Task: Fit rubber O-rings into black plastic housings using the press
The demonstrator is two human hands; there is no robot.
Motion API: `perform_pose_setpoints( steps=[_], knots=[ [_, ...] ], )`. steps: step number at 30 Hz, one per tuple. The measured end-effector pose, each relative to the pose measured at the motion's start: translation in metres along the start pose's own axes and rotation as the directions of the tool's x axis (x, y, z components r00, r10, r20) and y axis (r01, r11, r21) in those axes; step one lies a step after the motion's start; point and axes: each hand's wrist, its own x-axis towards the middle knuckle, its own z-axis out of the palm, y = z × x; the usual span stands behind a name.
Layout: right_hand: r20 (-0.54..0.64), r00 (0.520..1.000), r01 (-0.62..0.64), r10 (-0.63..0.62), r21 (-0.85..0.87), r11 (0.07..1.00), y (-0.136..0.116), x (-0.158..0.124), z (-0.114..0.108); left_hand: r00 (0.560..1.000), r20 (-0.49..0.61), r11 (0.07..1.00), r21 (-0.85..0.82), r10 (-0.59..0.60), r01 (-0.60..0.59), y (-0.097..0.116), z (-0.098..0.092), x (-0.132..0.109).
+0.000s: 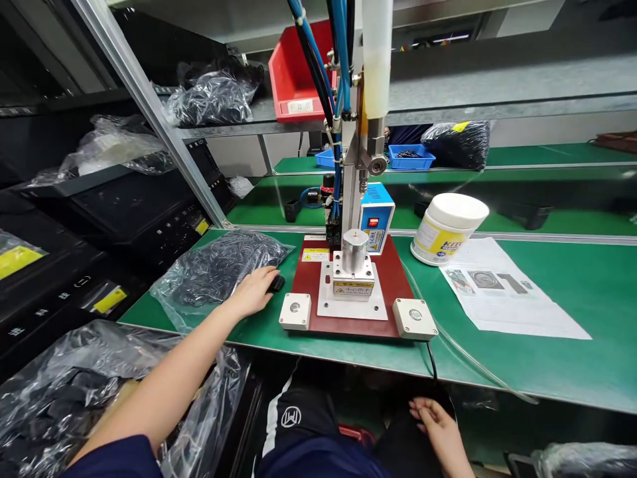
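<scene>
- The left hand (pixel 253 293) rests on the green workbench (pixel 547 299), its fingers closed narrowly on a small black rubber piece (pixel 276 284), whose long axis slants up toward the right.
- A clear plastic bag of black rubber rings (pixel 219 269) lies just left of those fingers; a red-based bench press (pixel 348 326) stands just right of them.
- The right hand (pixel 435 425), farther away, hangs below the workbench, fingers loosely parted, holding nothing.

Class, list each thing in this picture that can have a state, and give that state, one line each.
Left hand: gripping a small black piece
Right hand: open, below the bench
White tub: lid on
Paper sheet: lying flat
Plastic bag: full of black items
</scene>
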Motion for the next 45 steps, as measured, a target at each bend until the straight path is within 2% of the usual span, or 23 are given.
perform_pose_setpoints(
  steps=[3, 6, 9, 11, 13, 14, 16, 18, 20, 23, 25, 27, 30, 32, 34, 35, 36, 37, 39, 40, 42, 44, 45],
  knots=[
    [0.090, 0.993, -0.088, 0.082, 0.058, 0.994, 0.027, -0.021, -0.002, 0.995, 0.092, 0.997, 0.061, 0.045, -0.051, -0.005, 0.012, 0.019],
    [0.150, 0.986, -0.079, 0.073, 0.034, 0.996, 0.027, -0.029, -0.001, 0.995, 0.083, 0.998, 0.040, 0.053, -0.056, -0.006, 0.016, 0.018],
    [0.280, 0.960, 0.021, -0.011, -0.031, 0.999, 0.000, -0.032, 0.003, 0.998, 0.033, 0.999, -0.005, 0.054, -0.053, -0.006, 0.011, 0.000],
    [0.393, 0.917, 0.110, -0.063, -0.098, 0.989, -0.025, -0.037, 0.007, 0.994, -0.112, 0.990, -0.143, -0.010, -0.006, -0.004, 0.001, -0.018],
    [0.521, 0.850, 0.174, -0.079, -0.135, 0.975, -0.053, -0.047, 0.011, 0.958, -0.251, 0.931, -0.361, -0.139, 0.040, 0.003, -0.014, -0.038],
    [0.586, 0.806, 0.193, -0.082, -0.130, 0.972, -0.068, -0.053, 0.014, 0.942, -0.272, 0.884, -0.465, -0.197, 0.050, 0.009, -0.022, -0.047],
    [0.696, 0.712, 0.202, -0.093, -0.076, 0.976, -0.099, -0.067, 0.020, 0.948, -0.226, 0.801, -0.597, -0.223, 0.046, 0.027, -0.038, -0.065],
    [0.764, 0.634, 0.162, -0.122, 0.023, 0.986, -0.130, -0.081, 0.027, 0.979, -0.161, 0.760, -0.650, -0.125, -0.010, 0.054, -0.047, -0.078],
    [0.790, 0.587, 0.079, -0.176, 0.160, 0.984, -0.157, -0.093, 0.035, 0.993, -0.112, 0.742, -0.662, 0.048, -0.110, 0.087, -0.044, -0.087],
    [0.795, 0.537, -0.004, -0.281, 0.335, 0.942, -0.180, -0.104, 0.047, 0.942, 0.006, 0.692, -0.680, 0.336, -0.242, 0.137, -0.021, -0.097],
    [0.773, 0.549, 0.002, -0.319, 0.380, 0.925, -0.180, -0.108, 0.054, 0.900, 0.060, 0.684, -0.672, 0.432, -0.284, 0.161, 0.000, -0.102],
    [0.754, 0.581, -0.025, -0.307, 0.393, 0.919, -0.172, -0.111, 0.058, 0.893, 0.048, 0.693, -0.650, 0.447, -0.311, 0.175, 0.019, -0.105],
    [0.735, 0.623, -0.073, -0.268, 0.395, 0.916, -0.164, -0.114, 0.051, 0.885, -0.050, 0.642, -0.670, 0.462, -0.373, 0.178, 0.033, -0.106],
    [0.686, 0.682, -0.022, -0.255, 0.367, 0.930, -0.167, -0.111, 0.032, 0.887, -0.109, 0.633, -0.663, 0.449, -0.401, 0.173, 0.033, -0.106],
    [0.518, 0.810, 0.097, -0.276, 0.347, 0.933, -0.173, -0.094, 0.003, 0.909, -0.151, 0.676, -0.623, 0.389, -0.393, 0.163, 0.026, -0.107],
    [0.356, 0.885, 0.179, -0.301, 0.337, 0.924, -0.177, -0.079, -0.014, 0.923, -0.180, 0.704, -0.603, 0.340, -0.376, 0.156, 0.022, -0.109],
    [0.138, 0.935, 0.271, -0.326, 0.316, 0.909, -0.179, -0.058, -0.030, 0.937, -0.215, 0.732, -0.585, 0.275, -0.349, 0.148, 0.017, -0.111],
    [-0.089, 0.937, 0.348, -0.337, 0.292, 0.891, -0.181, -0.034, -0.044, 0.947, -0.255, 0.760, -0.571, 0.197, -0.311, 0.140, 0.014, -0.113],
    [-0.343, 0.896, 0.370, -0.284, 0.219, 0.903, -0.182, 0.020, -0.064, 0.941, -0.339, 0.822, -0.535, 0.003, -0.195, 0.118, 0.009, -0.122],
    [-0.386, 0.891, 0.313, -0.238, 0.144, 0.939, -0.182, 0.046, -0.069, 0.921, -0.377, 0.852, -0.510, -0.098, -0.118, 0.105, 0.008, -0.128],
    [-0.357, 0.918, 0.193, -0.174, 0.016, 0.981, -0.186, 0.091, -0.070, 0.856, -0.432, 0.890, -0.451, -0.284, 0.068, 0.074, 0.005, -0.143],
    [-0.289, 0.948, 0.115, -0.133, -0.077, 0.990, -0.194, 0.118, -0.065, 0.763, -0.450, 0.874, -0.374, -0.463, 0.310, 0.038, 0.002, -0.166],
    [-0.264, 0.957, 0.086, -0.117, -0.127, 0.988, -0.199, 0.126, -0.061, 0.705, -0.437, 0.829, -0.332, -0.558, 0.450, 0.019, -0.001, -0.181]
  ],
)
